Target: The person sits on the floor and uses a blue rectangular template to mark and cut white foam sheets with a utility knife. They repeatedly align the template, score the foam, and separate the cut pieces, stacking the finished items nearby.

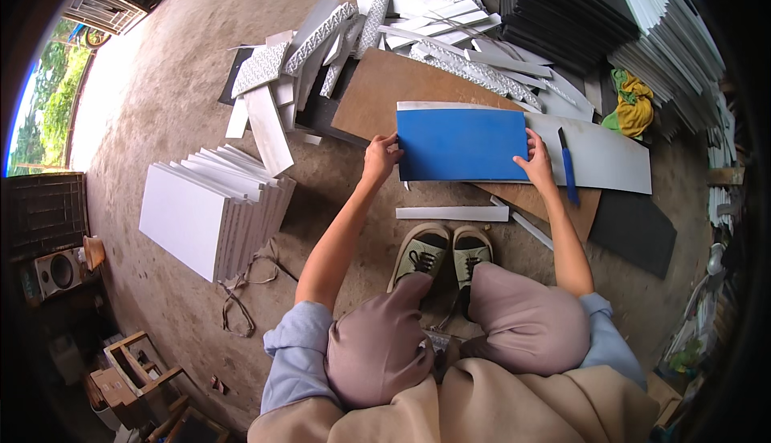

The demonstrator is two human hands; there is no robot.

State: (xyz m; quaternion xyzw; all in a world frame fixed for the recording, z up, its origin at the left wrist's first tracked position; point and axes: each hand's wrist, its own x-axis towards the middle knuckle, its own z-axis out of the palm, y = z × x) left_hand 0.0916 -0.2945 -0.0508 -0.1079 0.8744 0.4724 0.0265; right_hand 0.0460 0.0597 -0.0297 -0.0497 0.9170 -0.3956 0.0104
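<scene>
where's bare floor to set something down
Bare floor shows between the white stack and the left hand, with a bigger patch left of the scrap pile. It's crowded beyond the blue sheet, and around the right hand, where the knife lies.

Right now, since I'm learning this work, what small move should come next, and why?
Perhaps nudge the blue sheet forward over the white board: the left hand and right hand hold its side edges, and a white strip shows past its far edge.
</scene>
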